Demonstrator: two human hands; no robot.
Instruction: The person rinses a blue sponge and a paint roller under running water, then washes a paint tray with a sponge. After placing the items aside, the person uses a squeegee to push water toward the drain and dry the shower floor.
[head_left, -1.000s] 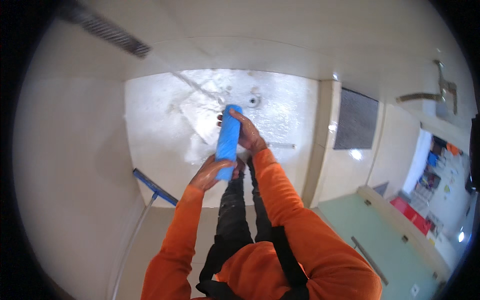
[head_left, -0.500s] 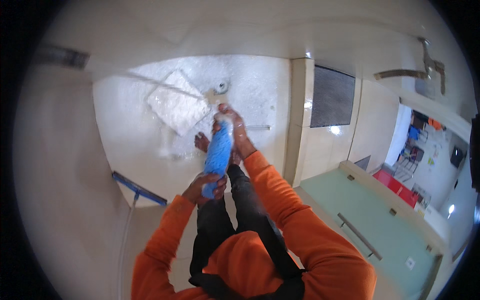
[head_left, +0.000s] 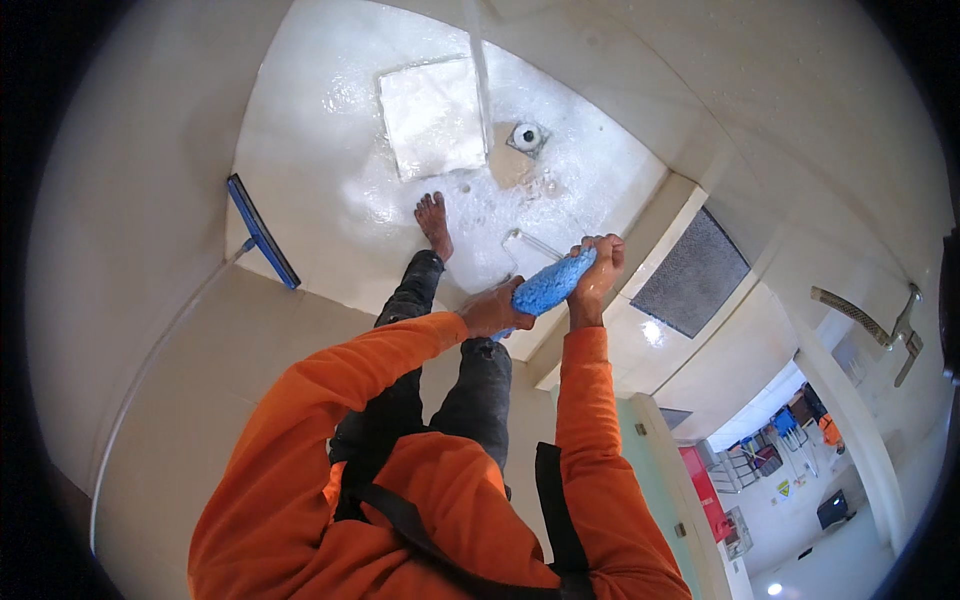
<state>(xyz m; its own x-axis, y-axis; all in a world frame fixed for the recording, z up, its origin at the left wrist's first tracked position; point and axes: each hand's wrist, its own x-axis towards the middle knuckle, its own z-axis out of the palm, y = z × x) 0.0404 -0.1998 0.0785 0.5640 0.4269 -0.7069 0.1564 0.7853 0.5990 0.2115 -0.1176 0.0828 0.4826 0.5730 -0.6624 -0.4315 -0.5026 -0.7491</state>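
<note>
Both my hands grip a blue, nubbly microfibre cloth, bunched into a thick roll and slanting up to the right. My left hand wraps round its lower end, which shows again below the fingers. At the upper end, my right hand is closed on the cloth. Under them lies a wet, foamy white floor with a white square panel. To the panel's right is a round drain beside a tan patch. My bare foot stands on the wet floor.
A blue floor squeegee leans at left, its long pale pole reaching down. A thin stream of water falls near the panel. At right are a raised ledge, a grey textured panel, a metal tap and an opening onto a room with chairs.
My view has turned, and the hands with the cloth have shifted right. The cloth looked long and upright before; now it is shorter, bunched and slanted, with my hands closer together.
</note>
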